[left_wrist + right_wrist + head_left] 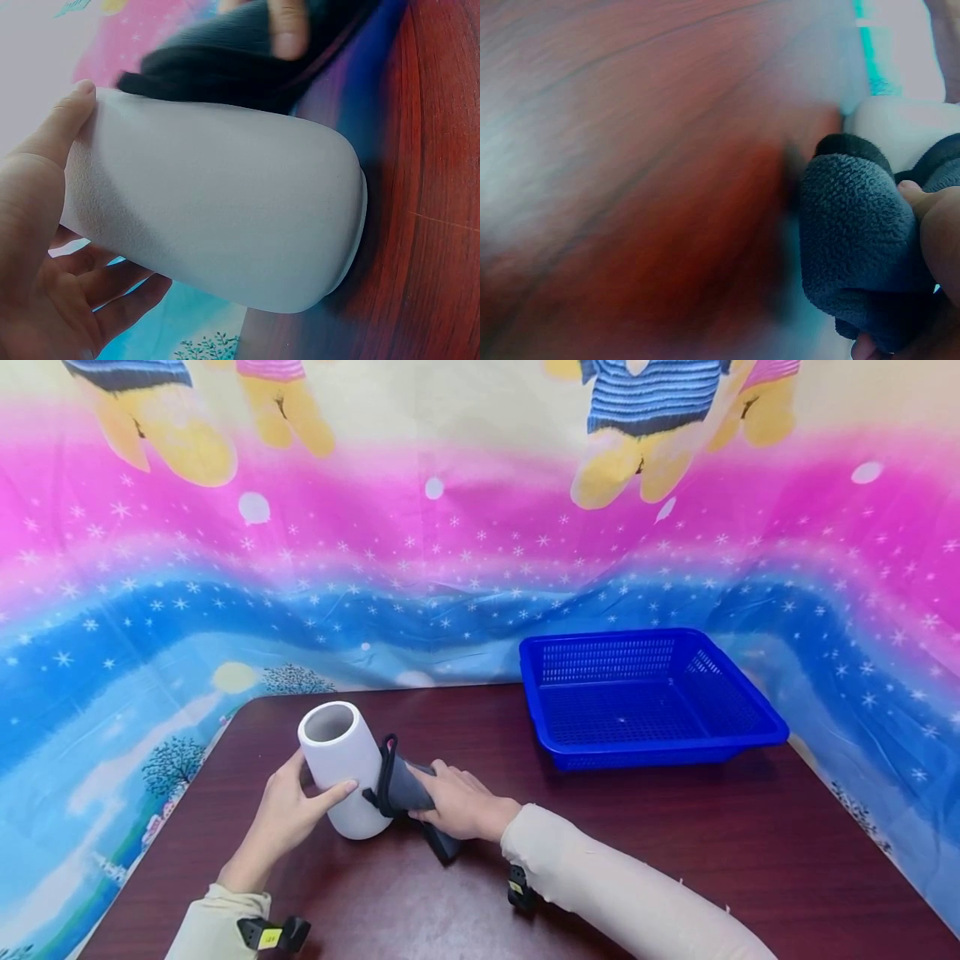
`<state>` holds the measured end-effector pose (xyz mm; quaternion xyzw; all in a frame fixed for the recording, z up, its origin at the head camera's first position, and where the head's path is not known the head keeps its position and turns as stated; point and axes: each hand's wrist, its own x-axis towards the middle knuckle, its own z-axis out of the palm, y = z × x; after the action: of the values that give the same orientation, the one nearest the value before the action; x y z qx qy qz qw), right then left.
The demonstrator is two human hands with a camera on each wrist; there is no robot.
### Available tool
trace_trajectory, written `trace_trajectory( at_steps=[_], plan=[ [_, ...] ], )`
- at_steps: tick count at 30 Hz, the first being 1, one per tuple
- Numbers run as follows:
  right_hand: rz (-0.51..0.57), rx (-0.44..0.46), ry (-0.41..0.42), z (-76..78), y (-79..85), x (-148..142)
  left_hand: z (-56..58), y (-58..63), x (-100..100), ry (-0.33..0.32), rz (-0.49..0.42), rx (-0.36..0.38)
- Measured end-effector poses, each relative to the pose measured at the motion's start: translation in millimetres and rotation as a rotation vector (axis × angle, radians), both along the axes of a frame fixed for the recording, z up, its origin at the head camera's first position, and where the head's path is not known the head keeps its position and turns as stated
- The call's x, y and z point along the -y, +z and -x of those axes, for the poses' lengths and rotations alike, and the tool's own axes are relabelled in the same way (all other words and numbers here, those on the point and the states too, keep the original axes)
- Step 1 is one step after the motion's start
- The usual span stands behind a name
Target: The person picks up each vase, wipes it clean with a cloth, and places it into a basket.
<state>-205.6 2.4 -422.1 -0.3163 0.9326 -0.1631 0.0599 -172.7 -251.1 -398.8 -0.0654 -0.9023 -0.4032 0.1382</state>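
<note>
A white vase [347, 777] with a round open mouth stands on the table, tilted slightly. My left hand [288, 806] grips it, thumb on the near side and fingers round the far left side; the left wrist view shows its smooth wall [217, 202] between thumb and fingers. A dark grey fleecy cloth [407, 787] with a black edge is bunched in my right hand [461, 802], which holds it against the vase's right side. In the right wrist view the cloth [859, 232] is folded under the fingers, and part of it hangs toward the table.
A blue plastic basket [663, 747] with perforated walls stands at the back right of the dark wooden table [420, 910]. Behind the table hangs a printed curtain [450, 543] in pink and blue. A black strap device [273, 935] sits on each wrist.
</note>
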Motion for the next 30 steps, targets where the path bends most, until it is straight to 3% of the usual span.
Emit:
trace_trajectory(
  at_steps=[5, 30],
  plan=[
    [-0.053, 0.051, -0.02, -1.1, -6.4, -2.8, -0.5, -1.6, 0.5, 0.001, -0.009, 0.01],
    [-0.143, 0.083, -0.046, -4.3, -3.4, -0.6, -0.5, 1.0, 0.0, -0.004, -0.004, 0.026]
  ],
)
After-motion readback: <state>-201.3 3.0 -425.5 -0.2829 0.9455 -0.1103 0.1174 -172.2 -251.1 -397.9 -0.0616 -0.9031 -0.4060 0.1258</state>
